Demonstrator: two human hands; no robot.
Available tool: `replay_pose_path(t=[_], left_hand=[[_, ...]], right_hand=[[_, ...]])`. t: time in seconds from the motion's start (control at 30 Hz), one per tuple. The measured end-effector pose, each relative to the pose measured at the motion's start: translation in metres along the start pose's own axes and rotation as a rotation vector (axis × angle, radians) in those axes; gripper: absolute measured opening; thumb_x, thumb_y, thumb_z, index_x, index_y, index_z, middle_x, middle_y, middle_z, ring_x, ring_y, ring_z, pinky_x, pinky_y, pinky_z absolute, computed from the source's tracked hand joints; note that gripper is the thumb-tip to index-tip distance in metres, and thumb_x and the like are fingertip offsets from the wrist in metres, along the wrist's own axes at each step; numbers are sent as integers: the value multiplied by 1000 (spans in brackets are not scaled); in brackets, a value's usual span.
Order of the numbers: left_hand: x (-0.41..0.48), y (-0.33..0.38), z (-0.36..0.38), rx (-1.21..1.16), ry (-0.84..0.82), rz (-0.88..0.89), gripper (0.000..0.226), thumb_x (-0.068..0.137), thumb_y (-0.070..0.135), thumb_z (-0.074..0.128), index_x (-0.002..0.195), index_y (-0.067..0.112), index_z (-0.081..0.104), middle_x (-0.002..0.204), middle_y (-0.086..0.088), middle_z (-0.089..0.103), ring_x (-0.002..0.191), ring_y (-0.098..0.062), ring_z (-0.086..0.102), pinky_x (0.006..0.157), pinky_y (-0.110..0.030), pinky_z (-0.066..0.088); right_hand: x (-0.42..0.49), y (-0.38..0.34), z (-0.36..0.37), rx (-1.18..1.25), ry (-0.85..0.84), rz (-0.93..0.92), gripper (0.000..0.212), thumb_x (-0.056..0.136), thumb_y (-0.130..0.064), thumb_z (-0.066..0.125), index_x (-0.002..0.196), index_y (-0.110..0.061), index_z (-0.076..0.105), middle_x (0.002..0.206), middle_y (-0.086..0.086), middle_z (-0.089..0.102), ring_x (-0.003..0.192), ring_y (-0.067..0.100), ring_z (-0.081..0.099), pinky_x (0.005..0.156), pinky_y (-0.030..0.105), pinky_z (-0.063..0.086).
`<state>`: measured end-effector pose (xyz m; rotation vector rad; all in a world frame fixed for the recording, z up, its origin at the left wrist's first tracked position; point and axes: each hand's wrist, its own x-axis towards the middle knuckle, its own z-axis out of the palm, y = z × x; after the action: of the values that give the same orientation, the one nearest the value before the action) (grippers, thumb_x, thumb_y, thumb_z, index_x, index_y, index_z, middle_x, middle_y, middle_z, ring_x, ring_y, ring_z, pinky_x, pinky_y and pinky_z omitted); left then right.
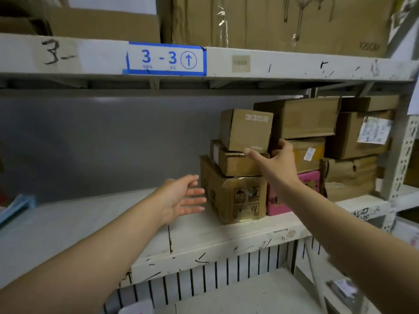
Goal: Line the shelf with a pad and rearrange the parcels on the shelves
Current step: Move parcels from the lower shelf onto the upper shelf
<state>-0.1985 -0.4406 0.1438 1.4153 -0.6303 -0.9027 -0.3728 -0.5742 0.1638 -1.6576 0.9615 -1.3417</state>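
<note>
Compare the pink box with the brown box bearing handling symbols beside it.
The brown box is glossy taped cardboard; the pink box is coloured. The brown box's front shows whole; an arm hides part of the pink box. Both stand on the shelf under other boxes.

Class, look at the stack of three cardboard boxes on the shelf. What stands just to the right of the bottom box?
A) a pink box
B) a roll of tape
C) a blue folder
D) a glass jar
A: a pink box stands on the same shelf, right beside the bottom box with the handling symbols.
</note>
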Motion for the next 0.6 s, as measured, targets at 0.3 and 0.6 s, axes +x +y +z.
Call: replay_pose_path(t=[0.3, 0.6], left_hand=[[18, 17, 0, -1, -84, -9, 33, 98, 29, 60, 122, 7, 53, 113, -16, 65, 98, -32, 68, 76, -44, 59], [14, 29, -19, -59, 27, -1, 23, 95, 31, 64, 99, 10, 56, 112, -17, 66, 97, -34, 68, 72, -45, 59]], right_hand=[[27, -28, 55, -187, 235, -8, 135, 67, -65, 82, 160, -14, -1, 164, 17, 17, 152, 35, 15, 121, 50, 17], [43, -33, 65, -312, 292, -7, 138, 67, -65, 81, 160, -18, -9, 158, 22, 27, 144, 40, 32, 117, 51, 29]])
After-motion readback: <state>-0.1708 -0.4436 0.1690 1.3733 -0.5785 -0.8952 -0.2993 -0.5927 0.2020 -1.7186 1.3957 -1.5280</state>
